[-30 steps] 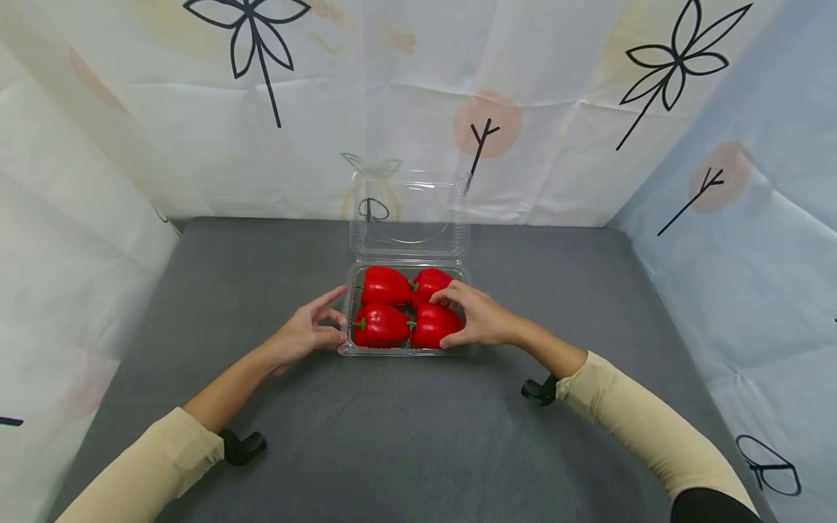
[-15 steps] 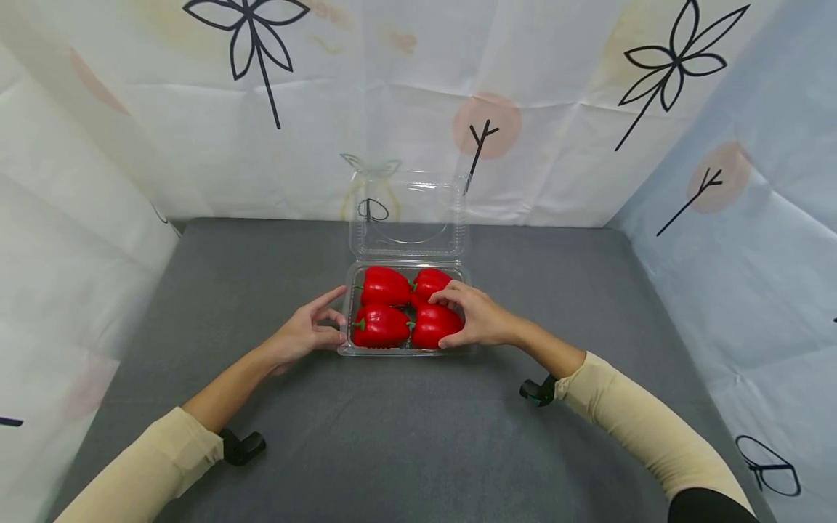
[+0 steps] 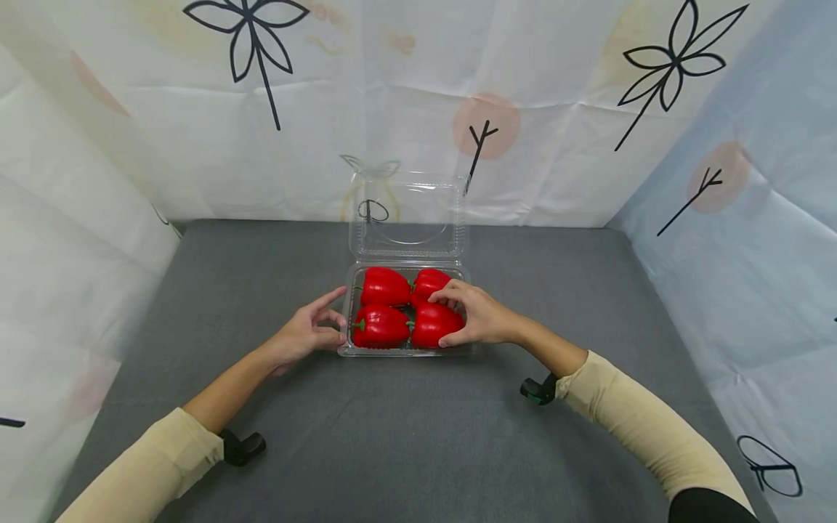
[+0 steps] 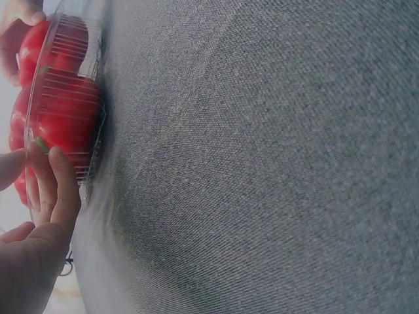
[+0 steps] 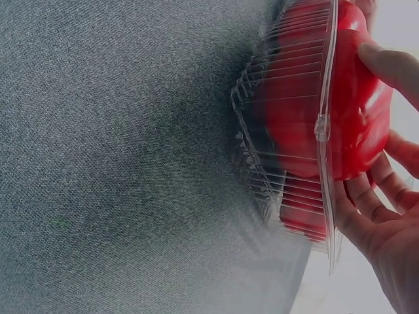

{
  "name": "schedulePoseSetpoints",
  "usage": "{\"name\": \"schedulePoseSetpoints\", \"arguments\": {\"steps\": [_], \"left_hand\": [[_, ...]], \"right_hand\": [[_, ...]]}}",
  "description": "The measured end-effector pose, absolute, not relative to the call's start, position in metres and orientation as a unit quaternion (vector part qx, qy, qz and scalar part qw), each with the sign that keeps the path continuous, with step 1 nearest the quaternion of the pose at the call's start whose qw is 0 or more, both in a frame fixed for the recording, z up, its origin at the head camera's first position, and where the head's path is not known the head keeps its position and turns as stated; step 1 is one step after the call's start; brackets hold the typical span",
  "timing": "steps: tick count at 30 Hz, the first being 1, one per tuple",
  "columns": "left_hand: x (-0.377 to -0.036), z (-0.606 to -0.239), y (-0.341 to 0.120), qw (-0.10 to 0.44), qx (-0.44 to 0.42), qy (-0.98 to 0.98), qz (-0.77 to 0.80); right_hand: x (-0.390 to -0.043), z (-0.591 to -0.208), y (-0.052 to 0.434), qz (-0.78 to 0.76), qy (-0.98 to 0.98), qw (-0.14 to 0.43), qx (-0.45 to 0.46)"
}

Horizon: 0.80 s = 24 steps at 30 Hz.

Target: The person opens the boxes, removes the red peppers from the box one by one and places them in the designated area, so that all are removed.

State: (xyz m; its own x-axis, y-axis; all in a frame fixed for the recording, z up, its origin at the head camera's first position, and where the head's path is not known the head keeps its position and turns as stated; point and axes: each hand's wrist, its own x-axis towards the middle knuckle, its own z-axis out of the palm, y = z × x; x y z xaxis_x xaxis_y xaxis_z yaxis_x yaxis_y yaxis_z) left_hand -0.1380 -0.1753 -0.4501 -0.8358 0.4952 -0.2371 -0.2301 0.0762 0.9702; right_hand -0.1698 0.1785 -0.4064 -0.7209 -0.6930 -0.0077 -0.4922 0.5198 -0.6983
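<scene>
Red bell peppers with green stems sit in two rows in a clear plastic clamshell container (image 3: 408,351). My right hand (image 3: 480,316) grips the front right bell pepper (image 3: 431,327), with the thumb at its near side and the fingers over its far side. The right wrist view shows that pepper (image 5: 360,104) partly above the container's rim, between thumb and fingers. My left hand (image 3: 307,334) rests its fingertips against the container's left edge, fingers spread and loosely bent. Beside it lie the front left pepper (image 3: 381,327) and back left pepper (image 3: 386,286). The hand partly hides the back right pepper (image 3: 429,282).
The container's transparent lid (image 3: 410,214) stands raised at the back, near a printed white cloth (image 3: 556,174) behind the table. Grey cloth covers the table (image 3: 392,436). Each forearm wears a dark device (image 3: 242,447) near the rolled sleeve.
</scene>
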Motion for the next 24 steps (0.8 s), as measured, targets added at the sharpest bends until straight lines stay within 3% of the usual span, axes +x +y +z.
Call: {"name": "schedulePoseSetpoints", "arguments": {"steps": [24], "left_hand": [[-0.1392,-0.452,-0.1761,0.274,0.098,0.679,0.674]], "right_hand": [[-0.168,-0.399,0.1778,-0.374,0.851,0.152,-0.337]]}}
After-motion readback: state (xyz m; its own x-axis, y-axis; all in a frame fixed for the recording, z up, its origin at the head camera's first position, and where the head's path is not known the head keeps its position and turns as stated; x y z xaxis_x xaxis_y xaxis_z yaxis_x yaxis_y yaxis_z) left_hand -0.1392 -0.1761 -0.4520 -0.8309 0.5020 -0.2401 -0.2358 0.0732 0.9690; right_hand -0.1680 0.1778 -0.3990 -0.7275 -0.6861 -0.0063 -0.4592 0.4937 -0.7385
